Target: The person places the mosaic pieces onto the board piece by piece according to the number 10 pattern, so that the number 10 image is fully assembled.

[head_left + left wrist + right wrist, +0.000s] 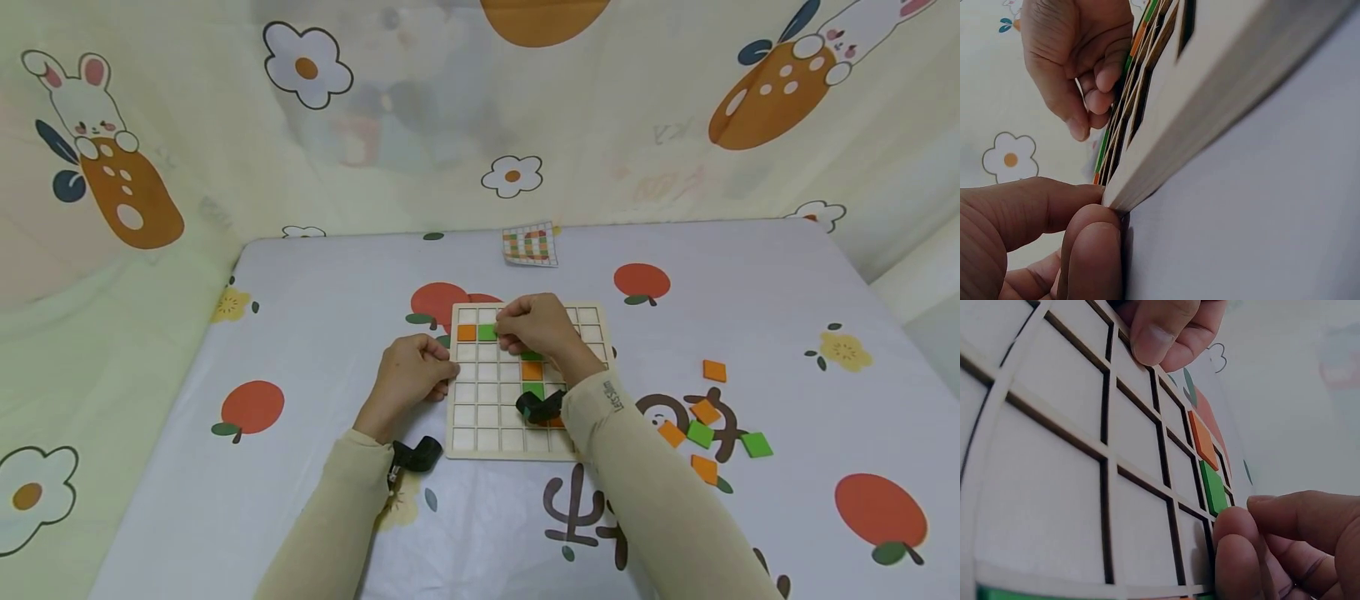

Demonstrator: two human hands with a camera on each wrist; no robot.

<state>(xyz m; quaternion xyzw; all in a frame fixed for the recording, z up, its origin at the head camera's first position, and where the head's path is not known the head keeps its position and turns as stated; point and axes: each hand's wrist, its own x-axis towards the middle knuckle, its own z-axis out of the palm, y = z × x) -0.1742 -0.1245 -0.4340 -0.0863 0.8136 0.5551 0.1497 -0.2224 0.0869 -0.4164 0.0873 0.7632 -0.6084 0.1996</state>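
A light wooden grid board (462, 417) lies on the table, some cells filled with orange and green square tiles. My left hand (412, 372) pinches the board's left edge, as the left wrist view shows close up. Over the upper part of the board, my right hand (546, 329) has its fingers bent, fingertips beside a green tile (1213, 487) in the second row. Left of that tile sits an orange tile (467, 332). No tile shows between the right fingers. The right hand and forearm hide part of the board, including some of its middle column.
Several loose orange and green tiles, such as a green tile (757, 444), are scattered right of the board. A small patterned card (530, 244) lies at the table's back edge. A printed cloth (337, 533) covers the table, and a curtain (420, 167) hangs behind.
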